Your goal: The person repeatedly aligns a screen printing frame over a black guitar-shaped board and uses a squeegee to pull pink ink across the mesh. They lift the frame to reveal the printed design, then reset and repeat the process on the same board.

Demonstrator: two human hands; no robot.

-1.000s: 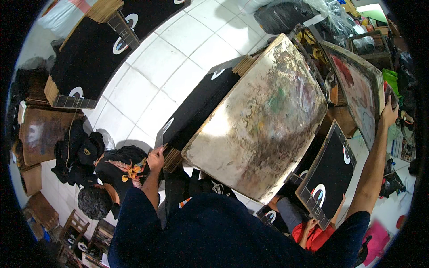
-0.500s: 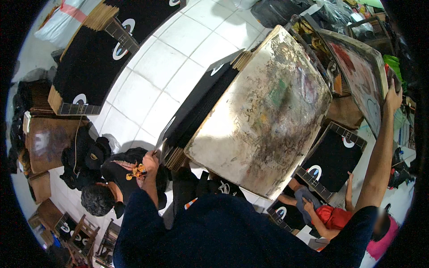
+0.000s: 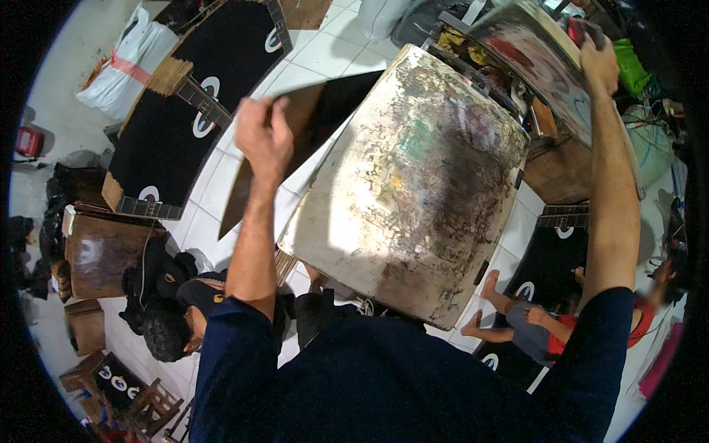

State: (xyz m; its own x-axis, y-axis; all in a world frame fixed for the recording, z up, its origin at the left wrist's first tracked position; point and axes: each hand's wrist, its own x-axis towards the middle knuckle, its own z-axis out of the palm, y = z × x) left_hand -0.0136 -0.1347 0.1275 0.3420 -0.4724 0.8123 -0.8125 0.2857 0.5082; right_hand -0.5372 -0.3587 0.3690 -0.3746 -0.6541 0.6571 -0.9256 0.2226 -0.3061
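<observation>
A paint-crusted pale tabletop (image 3: 413, 192) stands before me. Past its left edge hovers my left hand (image 3: 262, 140), raised, its curled fingers smeared by motion. Under and beside that hand, a thin brown and black panel (image 3: 299, 122) tilts; contact between them cannot be made out. My right hand (image 3: 602, 66) is at the upper right, closed round a dark block with red on it (image 3: 583, 32), whose kind is unclear. It lies at the upper rim of a raised screen frame (image 3: 532, 63), stained red and grey, which leans at the table's far right edge.
Black panels with white-and-blue oval prints (image 3: 173, 111) lie on the left floor; more (image 3: 546, 258) lie right. One person (image 3: 170, 325) sits at the near left, another in red (image 3: 561, 325) at the right. White sacks (image 3: 133, 63) and a green bag (image 3: 631, 66) stand farther off.
My left hand has swung up and away from the panels by the table's near-left corner. The thin panel now tilts left of the table. My right hand sits higher in view, with the screen frame.
</observation>
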